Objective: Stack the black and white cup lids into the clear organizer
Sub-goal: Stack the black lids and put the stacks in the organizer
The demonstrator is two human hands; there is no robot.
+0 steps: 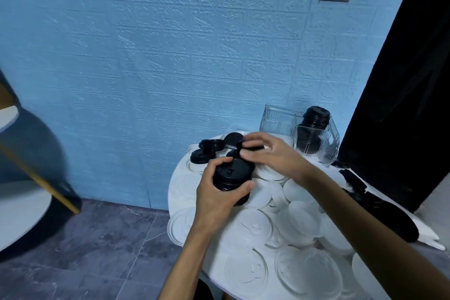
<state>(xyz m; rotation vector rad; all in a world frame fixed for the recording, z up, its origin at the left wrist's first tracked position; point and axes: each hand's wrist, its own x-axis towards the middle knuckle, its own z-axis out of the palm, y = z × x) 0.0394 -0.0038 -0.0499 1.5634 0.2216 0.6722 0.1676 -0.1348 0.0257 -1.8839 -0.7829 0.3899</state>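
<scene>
**Gathering black lids into a hand-held stack before loading the organizer**

Watching through the head camera, I see the left hand wrapped around a short stack of black lids, fingers curled behind it and the thumb closed across the near side. I judge that the stack is held just above the table so new lids can be dropped on top without setting it down each time.

The right hand reaches over just beyond that stack, its fingertips pinching a single black lid. The lid is blurred, so I cannot tell how firm the pinch is. It sits just above and behind the held stack, probably about to be added.

A few loose black lids lie at the far left of the round white table, near the wall. White lids cover the near and middle part of the table in overlapping heaps, apparently left for later.

The clear organizer stands at the far right edge. Its right compartment already holds a tall black column; the left compartment looks empty, most likely reserved for white.

A black bag lies at the right.
</scene>
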